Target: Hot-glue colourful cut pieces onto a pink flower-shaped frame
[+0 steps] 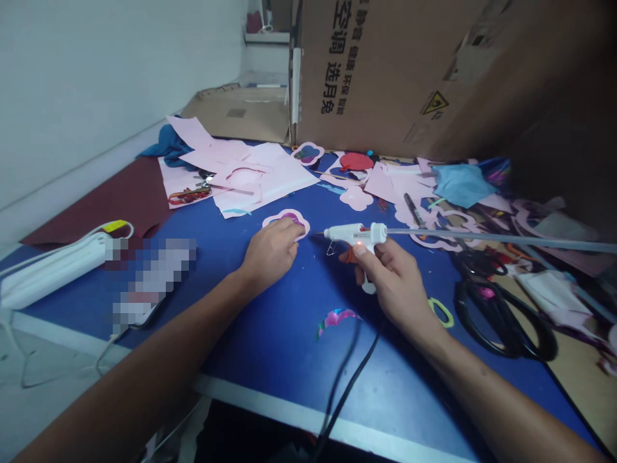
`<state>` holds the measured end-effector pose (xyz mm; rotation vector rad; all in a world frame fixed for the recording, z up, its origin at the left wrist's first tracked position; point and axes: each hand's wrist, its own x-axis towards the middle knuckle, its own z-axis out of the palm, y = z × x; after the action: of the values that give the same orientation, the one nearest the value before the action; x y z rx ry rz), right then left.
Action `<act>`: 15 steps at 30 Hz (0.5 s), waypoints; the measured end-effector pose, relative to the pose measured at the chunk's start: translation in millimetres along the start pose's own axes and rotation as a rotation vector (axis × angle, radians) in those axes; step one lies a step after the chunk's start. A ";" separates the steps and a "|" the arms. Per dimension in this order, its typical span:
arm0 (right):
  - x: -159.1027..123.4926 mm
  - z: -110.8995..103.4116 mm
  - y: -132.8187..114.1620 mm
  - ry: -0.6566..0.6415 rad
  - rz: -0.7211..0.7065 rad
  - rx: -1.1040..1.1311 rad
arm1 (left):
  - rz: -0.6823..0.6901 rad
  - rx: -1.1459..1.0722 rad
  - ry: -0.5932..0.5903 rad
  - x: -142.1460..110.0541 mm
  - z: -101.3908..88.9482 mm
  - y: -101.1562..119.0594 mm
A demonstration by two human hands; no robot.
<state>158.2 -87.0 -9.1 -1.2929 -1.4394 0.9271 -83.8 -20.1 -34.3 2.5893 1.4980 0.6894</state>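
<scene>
My right hand (395, 276) is wrapped round the handle of a white glue gun (354, 233), its orange trigger under my fingers and a small light glowing on its body. A long translucent glue stick (482, 236) sticks out of the back. To the left, my left hand (272, 252) has its fingers together on a pink paper flower (304, 226) with a shiny purple middle, partly hidden by the hand. The nozzle points at the flower from a short way off. A curved shiny foil scrap (340, 316) lies below the gun.
Pink paper sheets (270, 164) and cutouts cover the back of the blue table (270, 360). Black-handled scissors (506, 321) lie at right, beside scraps. A white power strip (58, 270) and a phone (154, 283) are left. A cardboard box (385, 83) stands behind. The gun's cord (351, 389) crosses the front edge.
</scene>
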 end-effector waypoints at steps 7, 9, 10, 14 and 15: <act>1.3 0.2 1.9 0.000 -0.006 -0.008 | -0.124 -0.059 0.021 3.1 0.2 3.3; 1.7 1.2 2.3 -0.003 -0.004 -0.003 | -0.152 -0.068 0.037 4.4 1.0 3.5; 2.1 1.9 2.7 -0.005 -0.002 -0.002 | -0.162 -0.076 0.048 4.9 1.4 3.4; 5.2 6.0 6.2 -0.013 0.003 -0.004 | -0.178 -0.123 0.087 6.0 2.9 2.7; 6.3 7.4 7.1 -0.013 0.002 -0.003 | -0.179 -0.133 0.092 6.0 3.1 2.6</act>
<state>153.0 -79.3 -16.8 -1.2926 -1.4507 0.9367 -77.9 -16.0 -34.3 2.3222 1.6243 0.8652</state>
